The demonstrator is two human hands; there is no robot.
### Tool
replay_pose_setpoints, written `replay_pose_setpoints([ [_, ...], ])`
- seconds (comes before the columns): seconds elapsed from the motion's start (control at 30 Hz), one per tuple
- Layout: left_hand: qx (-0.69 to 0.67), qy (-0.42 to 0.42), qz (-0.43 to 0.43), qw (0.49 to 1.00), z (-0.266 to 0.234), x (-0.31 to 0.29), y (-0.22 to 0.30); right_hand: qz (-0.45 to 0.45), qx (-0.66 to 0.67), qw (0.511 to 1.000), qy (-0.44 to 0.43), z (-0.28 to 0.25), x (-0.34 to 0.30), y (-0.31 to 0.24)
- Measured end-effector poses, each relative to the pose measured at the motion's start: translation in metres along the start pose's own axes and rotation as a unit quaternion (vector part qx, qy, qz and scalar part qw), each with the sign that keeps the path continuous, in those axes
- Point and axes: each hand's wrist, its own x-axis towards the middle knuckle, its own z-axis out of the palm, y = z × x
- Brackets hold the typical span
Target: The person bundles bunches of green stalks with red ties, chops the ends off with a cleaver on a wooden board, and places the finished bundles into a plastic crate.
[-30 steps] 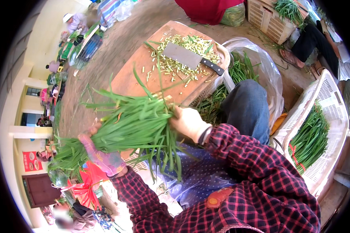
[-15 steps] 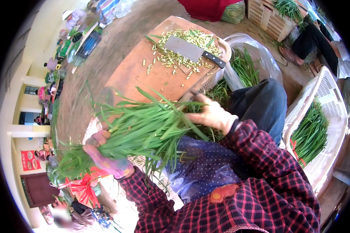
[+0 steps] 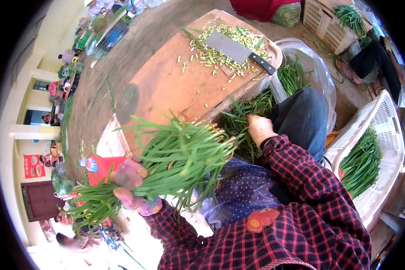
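Observation:
My left hand (image 3: 132, 182), in a stained purple-and-yellow glove, is closed round a large bunch of garlic chives (image 3: 180, 155). The pale stem ends point right, and the leaf tips hang out past the hand on the left. My right hand (image 3: 260, 129) is low by my knee, at a heap of loose leaves (image 3: 243, 118); its fingers are mostly hidden. Beyond the bunch stands a wooden board (image 3: 162, 81). A cleaver (image 3: 229, 46) with a black handle lies on it, over chopped pale stem pieces (image 3: 202, 56).
At the right stands a white plastic basket (image 3: 393, 135) with green chives (image 3: 360, 164). A clear plastic bag (image 3: 321, 67) holding more leaves sits beyond my knee. Another crate (image 3: 321, 24) is at the back right, near a seated person's legs (image 3: 375, 63). People work along the far left wall.
My right hand has left the bunch and dropped down to the loose leaves by my knee. My left hand has shifted slightly right with the chives, whose stem ends now show.

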Motion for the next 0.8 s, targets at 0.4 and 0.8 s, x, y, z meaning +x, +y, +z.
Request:
replay_pose_setpoints([
  [0.4, -0.106, -0.296, 0.052, 0.948, 0.015, 0.019, -0.005, -0.262, 0.451, 0.853, -0.033, -0.085, -0.062, -0.107],
  [0.8, -0.104, -0.205, 0.043, 0.972, -0.012, 0.003, 0.008, -0.005, 0.026, 0.99, -0.141, -0.079, -0.043, -0.021],
])
